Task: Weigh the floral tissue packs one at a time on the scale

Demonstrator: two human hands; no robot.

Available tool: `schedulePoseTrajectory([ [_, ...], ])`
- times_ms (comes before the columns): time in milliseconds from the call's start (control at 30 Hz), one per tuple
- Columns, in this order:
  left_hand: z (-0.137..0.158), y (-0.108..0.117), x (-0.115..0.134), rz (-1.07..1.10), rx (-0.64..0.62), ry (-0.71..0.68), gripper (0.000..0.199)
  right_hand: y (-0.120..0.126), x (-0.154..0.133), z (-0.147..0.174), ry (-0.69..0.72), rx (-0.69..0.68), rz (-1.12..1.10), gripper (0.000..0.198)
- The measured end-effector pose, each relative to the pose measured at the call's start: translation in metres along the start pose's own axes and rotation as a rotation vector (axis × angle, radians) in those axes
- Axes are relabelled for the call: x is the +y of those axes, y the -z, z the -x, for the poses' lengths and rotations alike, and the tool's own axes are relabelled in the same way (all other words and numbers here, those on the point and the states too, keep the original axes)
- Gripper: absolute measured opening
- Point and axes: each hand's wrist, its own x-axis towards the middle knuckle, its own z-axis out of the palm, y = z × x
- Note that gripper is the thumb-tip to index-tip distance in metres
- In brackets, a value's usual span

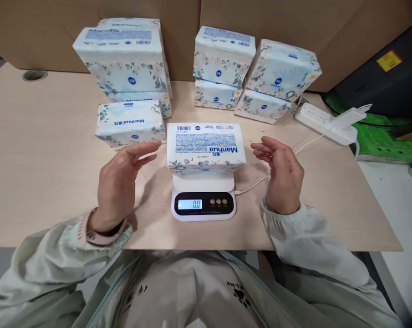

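A pack of tissues [206, 145] with blue "Manhua" print rests on a white digital kitchen scale [203, 183], whose lit display reads 0.0. To the left of the pack is my left hand [119, 180], its fingers stretched toward the pack but apart from it. My right hand [280, 175] is on the other side, fingers loosely extended, with a gap between it and the pack. Neither hand holds anything. Another tissue pack [129, 122] lies just beyond my left fingertips.
Stacked tissue packs [124, 68] stand at the back left, and two more stacks [222, 59] at the back right. A white power strip [325, 123] lies at the right, near a green crate [383, 141]. A white cable [255, 184] runs to the scale. Cardboard [181, 41] forms the back.
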Motion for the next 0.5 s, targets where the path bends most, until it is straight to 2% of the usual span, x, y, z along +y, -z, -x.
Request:
schedulePoseTrajectory([
  [100, -0.001, 0.004, -0.005, 0.011, 0.005, 0.05, 0.042, 0.002, 0.006, -0.002, 0.013, 0.04, 0.006, 0.034],
  [333, -0.001, 0.005, -0.003, 0.018, -0.019, 0.106, 0.039, 0.004, 0.01, 0.0, 0.013, 0.013, 0.077, 0.034],
  [500, -0.001, 0.004, -0.003, 0.017, -0.029, 0.102, 0.038, 0.003, 0.012, -0.002, 0.051, 0.039, 0.091, 0.015],
])
